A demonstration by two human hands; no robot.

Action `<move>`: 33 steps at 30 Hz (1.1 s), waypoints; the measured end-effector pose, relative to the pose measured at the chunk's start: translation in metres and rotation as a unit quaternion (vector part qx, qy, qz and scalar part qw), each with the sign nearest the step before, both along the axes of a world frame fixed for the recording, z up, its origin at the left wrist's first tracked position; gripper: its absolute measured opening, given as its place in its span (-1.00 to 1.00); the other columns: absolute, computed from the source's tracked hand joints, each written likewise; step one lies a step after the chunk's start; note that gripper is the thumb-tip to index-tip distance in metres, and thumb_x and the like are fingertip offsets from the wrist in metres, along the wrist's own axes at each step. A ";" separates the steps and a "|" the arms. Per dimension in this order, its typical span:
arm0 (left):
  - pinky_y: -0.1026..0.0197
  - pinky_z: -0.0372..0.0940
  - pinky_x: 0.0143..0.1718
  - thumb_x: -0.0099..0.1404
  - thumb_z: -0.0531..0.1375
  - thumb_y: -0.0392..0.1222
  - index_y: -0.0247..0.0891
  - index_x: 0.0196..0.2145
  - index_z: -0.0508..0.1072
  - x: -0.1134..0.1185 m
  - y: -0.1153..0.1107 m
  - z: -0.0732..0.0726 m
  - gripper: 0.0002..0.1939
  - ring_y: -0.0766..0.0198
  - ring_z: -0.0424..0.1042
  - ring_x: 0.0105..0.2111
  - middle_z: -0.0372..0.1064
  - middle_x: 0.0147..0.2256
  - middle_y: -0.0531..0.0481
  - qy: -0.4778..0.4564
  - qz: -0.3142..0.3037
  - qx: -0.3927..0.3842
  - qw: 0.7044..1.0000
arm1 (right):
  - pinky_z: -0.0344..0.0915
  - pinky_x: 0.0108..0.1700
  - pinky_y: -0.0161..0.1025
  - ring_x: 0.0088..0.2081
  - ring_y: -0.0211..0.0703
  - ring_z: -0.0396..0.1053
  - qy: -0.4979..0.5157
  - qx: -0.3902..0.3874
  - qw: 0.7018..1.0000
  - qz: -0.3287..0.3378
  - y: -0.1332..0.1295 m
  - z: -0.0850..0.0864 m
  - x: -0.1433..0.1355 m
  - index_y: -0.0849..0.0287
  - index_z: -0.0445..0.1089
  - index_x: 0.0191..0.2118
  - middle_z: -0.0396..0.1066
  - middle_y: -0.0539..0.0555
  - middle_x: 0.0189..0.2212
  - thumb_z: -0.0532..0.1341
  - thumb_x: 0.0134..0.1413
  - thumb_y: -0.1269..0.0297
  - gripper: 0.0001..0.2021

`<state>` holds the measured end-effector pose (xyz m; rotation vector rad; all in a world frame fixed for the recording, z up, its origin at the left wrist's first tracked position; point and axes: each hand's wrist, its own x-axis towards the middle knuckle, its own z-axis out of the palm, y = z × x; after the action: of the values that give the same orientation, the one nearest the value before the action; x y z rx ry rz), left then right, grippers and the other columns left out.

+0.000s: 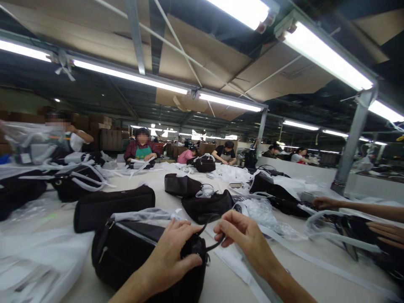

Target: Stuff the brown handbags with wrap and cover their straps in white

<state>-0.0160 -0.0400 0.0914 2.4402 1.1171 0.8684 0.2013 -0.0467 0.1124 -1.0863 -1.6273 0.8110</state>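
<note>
A black bag (132, 252) with a zipper lies at the near middle of the table, white wrapping along its top. My left hand (173, 252) is closed on the right end of this bag, thumb and fingers to either side of a dark bunched part. My right hand (243, 235) pinches a thin black strap (214, 245) that loops out from the same end. A small metal ring (207, 261) shows on the bag below the strap. The left fingertips are partly hidden.
More black bags (115, 206) lie beyond mine on the pale table (164, 198). Clear plastic (261, 212) and white wrapping sheets (38, 261) are spread on both sides. At right, a co-worker's hands (328, 203) reach over another bag. Several people work farther back. A metal post (355, 134) stands at right.
</note>
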 end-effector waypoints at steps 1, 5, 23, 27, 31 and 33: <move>-0.30 -0.16 0.36 0.16 0.32 -0.27 -0.11 0.11 0.43 0.000 0.000 -0.001 -0.47 -0.10 0.24 0.22 0.40 0.13 -0.12 -0.002 0.000 0.001 1.000 | 0.38 -0.37 -0.23 -0.40 -0.10 0.50 0.007 -0.007 1.000 -0.008 0.001 0.001 0.000 0.15 0.35 -0.41 0.51 0.05 -0.49 0.29 0.07 -0.06 -0.65; -0.30 -0.17 0.36 0.16 0.32 -0.27 -0.10 0.10 0.43 0.000 0.002 -0.002 -0.47 -0.09 0.23 0.22 0.39 0.14 -0.12 -0.007 0.002 0.005 1.000 | 0.36 -0.33 -0.21 -0.42 -0.12 0.50 0.102 -0.048 0.994 0.009 -0.001 0.005 0.000 0.12 0.29 -0.31 0.51 -0.03 -0.51 0.43 -0.10 -0.03 -0.59; -0.31 -0.19 0.33 0.28 0.21 -0.30 -0.11 -0.16 0.46 0.012 0.001 -0.002 -0.82 -0.03 0.27 0.16 0.49 -0.08 0.00 0.037 -0.004 0.043 0.998 | 0.25 -0.31 -0.26 -0.62 -0.34 0.23 0.294 -0.254 0.910 0.144 -0.004 -0.009 0.019 0.23 0.49 -0.14 0.16 -0.23 -0.80 0.51 -0.20 0.09 -0.51; -0.33 -0.19 0.33 0.29 0.20 -0.31 -0.11 -0.17 0.47 0.013 0.001 -0.002 -0.82 -0.02 0.28 0.16 0.49 -0.08 0.01 0.048 -0.007 0.056 0.997 | 0.21 -0.36 -0.29 -0.63 -0.36 0.16 0.299 -0.281 0.900 0.151 -0.001 -0.013 0.021 0.24 0.51 -0.21 0.11 -0.23 -0.79 0.53 -0.23 0.12 -0.56; -0.36 -0.19 0.33 0.31 0.18 -0.31 -0.13 -0.16 0.47 0.012 0.005 -0.005 -0.83 -0.04 0.27 0.16 0.50 -0.08 -0.01 0.046 -0.009 0.074 0.996 | 0.27 -0.22 -0.27 -0.42 -0.30 0.37 0.303 -0.187 0.921 0.159 -0.002 -0.008 0.027 0.14 0.55 -0.21 0.40 -0.09 -0.55 0.57 -0.29 0.21 -0.57; -0.37 -0.22 0.33 0.33 0.17 -0.31 -0.13 -0.16 0.47 0.012 0.007 -0.008 -0.84 -0.03 0.27 0.16 0.51 -0.09 -0.02 0.045 -0.015 0.089 0.995 | 0.29 -0.15 -0.25 -0.32 -0.24 0.42 0.230 -0.127 0.954 0.144 -0.002 -0.006 0.031 0.11 0.58 -0.18 0.47 -0.04 -0.42 0.56 -0.31 0.25 -0.56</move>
<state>-0.0043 -0.0332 0.0837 2.6573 1.0731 0.8929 0.2326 -0.0491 0.1063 -0.7576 -1.3175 1.3855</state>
